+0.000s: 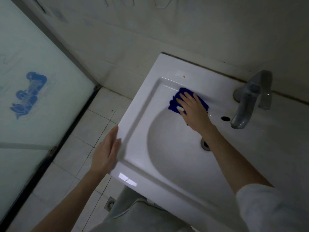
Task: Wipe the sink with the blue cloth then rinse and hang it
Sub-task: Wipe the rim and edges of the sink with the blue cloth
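Observation:
A white ceramic sink [143, 113] fills the middle and right of the view. The blue cloth [173, 102] lies bunched on the basin's upper slope near the back rim. My right hand [192, 109] lies flat on top of the cloth with straight fingers, pressing it to the ceramic and covering most of it. My left hand [105, 151] rests with straight fingers against the sink's left outer edge. The drain [206, 145] is partly hidden behind my right forearm.
A grey metal tap [250, 99] stands at the back right of the sink, its spout over the overflow hole [225, 118]. A frosted glass door [33, 97] with a blue picture is at the left. White floor tiles and a floor drain [109, 203] lie below.

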